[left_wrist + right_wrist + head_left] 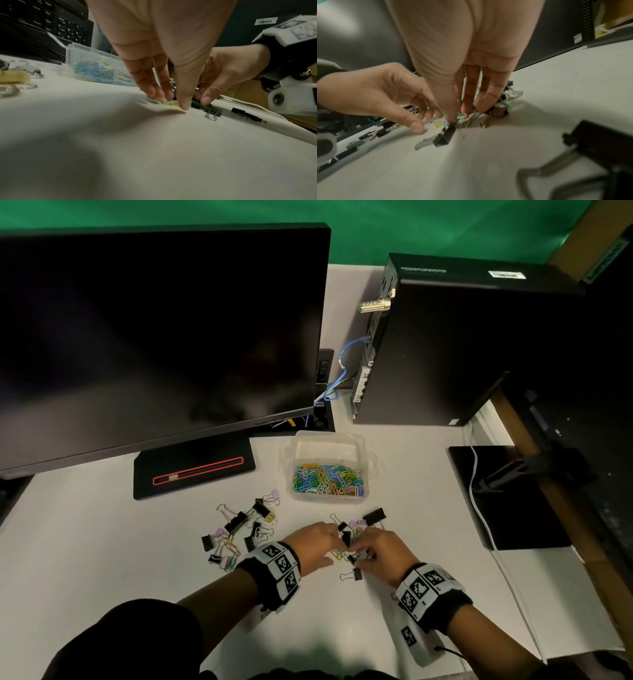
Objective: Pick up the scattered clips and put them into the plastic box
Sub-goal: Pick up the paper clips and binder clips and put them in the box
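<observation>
The clear plastic box holds several coloured paper clips and stands past both hands; its wall also shows in the left wrist view as the box. Between the hands lies a small heap of clips. My left hand curls thumb and fingers down around yellow clips on the table. My right hand pinches into the same heap, its thumb on a black binder clip. A second pile of binder clips lies to the left. One black clip lies nearer me.
A dark monitor and its stand base fill the back left. A black computer tower stands at the back right. A black pad with a white cable lies to the right. A large binder clip sits beside my right wrist.
</observation>
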A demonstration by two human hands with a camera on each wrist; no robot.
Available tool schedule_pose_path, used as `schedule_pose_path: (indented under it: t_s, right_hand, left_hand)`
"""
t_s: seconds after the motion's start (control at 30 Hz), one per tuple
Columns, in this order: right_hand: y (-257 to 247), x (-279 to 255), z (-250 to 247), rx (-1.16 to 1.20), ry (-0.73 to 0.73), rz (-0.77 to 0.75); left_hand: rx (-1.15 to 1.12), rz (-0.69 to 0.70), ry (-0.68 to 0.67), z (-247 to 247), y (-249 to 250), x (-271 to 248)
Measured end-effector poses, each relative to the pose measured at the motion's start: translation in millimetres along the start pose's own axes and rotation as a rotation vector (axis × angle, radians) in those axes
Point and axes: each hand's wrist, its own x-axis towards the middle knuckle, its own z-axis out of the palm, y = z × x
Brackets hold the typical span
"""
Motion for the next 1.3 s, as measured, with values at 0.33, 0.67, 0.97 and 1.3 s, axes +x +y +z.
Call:
schedule_pose_path:
  t_s: [0.33, 0.67, 0.97, 1.3]
  right_hand:
    - [11.0, -10.6, -4.3, 0.146, 0.017, 0.073]
    - [19.9, -3.1, -37.4, 0.383, 0.232, 0.133]
    - [-10.1, 29.2, -59.0, 0.387, 0.365, 0.070]
    - [-15.9, 16.1, -31.0, 0.079, 0.087, 0.061]
  left_hand:
    - [-0.009, -0.032, 0.038, 6.0, 7.4, 7.0]
    - [0.500, 0.022, -0.056, 5.5, 4.9, 4.0]
    - [0.290, -0.068, -0.037, 19.2, 4.0, 3.8]
    - [0.012, -0.187, 0.235, -27.4, -4.8, 1.8]
